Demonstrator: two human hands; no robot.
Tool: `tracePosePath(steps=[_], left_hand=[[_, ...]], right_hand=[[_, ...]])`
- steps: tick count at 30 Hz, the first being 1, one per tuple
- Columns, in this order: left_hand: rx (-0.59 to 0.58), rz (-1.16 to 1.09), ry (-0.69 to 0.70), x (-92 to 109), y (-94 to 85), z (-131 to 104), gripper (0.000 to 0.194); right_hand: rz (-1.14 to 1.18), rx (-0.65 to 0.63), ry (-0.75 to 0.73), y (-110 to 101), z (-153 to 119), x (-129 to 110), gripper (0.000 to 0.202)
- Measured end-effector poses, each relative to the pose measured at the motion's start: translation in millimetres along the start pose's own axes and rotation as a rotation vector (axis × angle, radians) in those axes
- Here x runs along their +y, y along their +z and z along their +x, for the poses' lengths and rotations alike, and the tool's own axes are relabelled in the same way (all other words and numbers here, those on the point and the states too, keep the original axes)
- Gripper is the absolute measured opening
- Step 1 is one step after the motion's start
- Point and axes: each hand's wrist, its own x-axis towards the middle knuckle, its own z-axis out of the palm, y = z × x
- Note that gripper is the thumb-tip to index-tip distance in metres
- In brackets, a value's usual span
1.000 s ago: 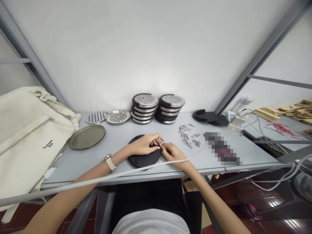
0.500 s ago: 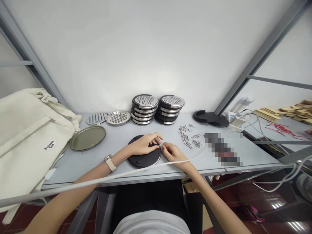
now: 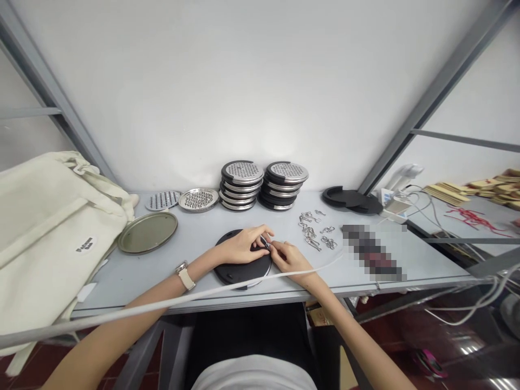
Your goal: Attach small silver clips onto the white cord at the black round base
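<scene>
Head view shows the person's left hand lying across a black round holder near the front edge of the grey worktop; whether its grip is closed on anything cannot be told. At the holder's right rim, the right hand has its grip pinched on a small silvery metal piece, close to the left fingertips. Loose silvery clasps lie beyond the right hand. Two stacks of round graters stand near the wall.
</scene>
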Motion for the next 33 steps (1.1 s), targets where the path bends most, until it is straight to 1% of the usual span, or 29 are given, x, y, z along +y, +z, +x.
tracePosePath(steps=[9, 17, 22, 28, 33], left_hand=[[-0.004, 0.002, 0.0, 5.1, -1.8, -0.1, 0.036], [-0.015, 0.007, -0.006, 5.4, -2.3, -1.5, 0.036], [-0.014, 0.004, -0.01, 5.0, -2.6, -1.6, 0.037], [-0.014, -0.006, -0.007, 3.9, -2.9, -1.5, 0.037], [-0.002, -0.009, -0.002, 4.5, -2.6, -0.9, 0.038]], right_hand=[[0.029, 0.016, 0.012, -0.8, -1.3, -1.2, 0.031], [0.1, 0.0, 0.036, -0.9, -0.5, -0.2, 0.035], [0.1, -0.002, 0.036, -1.6, -1.0, -1.3, 0.033], [0.133, 0.038, 0.023, 0.5, -1.2, -0.2, 0.029], [0.103, 0.019, 0.02, -0.5, -1.6, -0.7, 0.03]])
